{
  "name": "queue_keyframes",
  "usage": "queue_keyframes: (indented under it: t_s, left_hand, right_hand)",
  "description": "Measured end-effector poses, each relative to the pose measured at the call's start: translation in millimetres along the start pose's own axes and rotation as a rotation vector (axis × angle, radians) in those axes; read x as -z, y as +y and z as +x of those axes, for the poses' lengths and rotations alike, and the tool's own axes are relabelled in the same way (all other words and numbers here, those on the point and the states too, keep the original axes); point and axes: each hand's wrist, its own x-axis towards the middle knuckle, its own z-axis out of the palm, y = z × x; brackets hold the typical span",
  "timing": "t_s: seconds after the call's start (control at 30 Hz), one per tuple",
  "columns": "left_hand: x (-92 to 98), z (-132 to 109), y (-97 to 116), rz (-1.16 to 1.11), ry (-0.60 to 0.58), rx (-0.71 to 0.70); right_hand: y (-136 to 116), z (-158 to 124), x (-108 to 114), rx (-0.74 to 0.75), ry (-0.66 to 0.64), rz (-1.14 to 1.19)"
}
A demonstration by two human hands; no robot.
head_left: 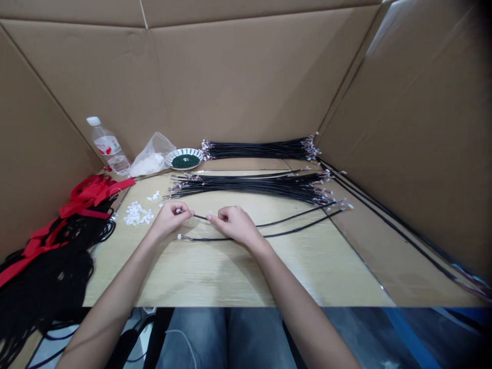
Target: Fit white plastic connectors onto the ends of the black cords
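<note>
A thin black cable (277, 222) runs across the table between my hands and on to the right. Near its left end, my left hand (171, 218) is closed on it with thumb and forefinger; the tip is mostly hidden by the fingers. My right hand (232, 221) pinches the same cable a short way to the right. Closer to me lies a second black cable (209, 239), with a white connector (179, 237) at its left end, passing under my right hand. Behind both hands rests a bundle of black cables (246, 185) with small connectors and coloured wires at the ends.
Loose white connectors (137, 213) lie left of my left hand. A bottle (109, 148), a plastic bag (151, 159) and a plate of dark green bits (185, 160) stand behind. Another cable bundle (257, 150) sits by the cardboard wall (246, 82). Black cords with red ties (92, 195) fill the left.
</note>
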Motion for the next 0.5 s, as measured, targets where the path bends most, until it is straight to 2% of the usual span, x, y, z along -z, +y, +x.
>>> queue_keyframes:
  t_s: [0.17, 0.5]
  left_hand:
    - [2.0, 0.0, -0.9, 0.004, -0.019, -0.016]
    - [4.7, 4.7, -1.6, -0.098, -0.03, 0.08]
  right_hand:
    - [0.7, 0.0, -0.6, 0.001, 0.003, 0.004]
    - [2.5, 0.3, -1.7, -0.002, 0.011, 0.021]
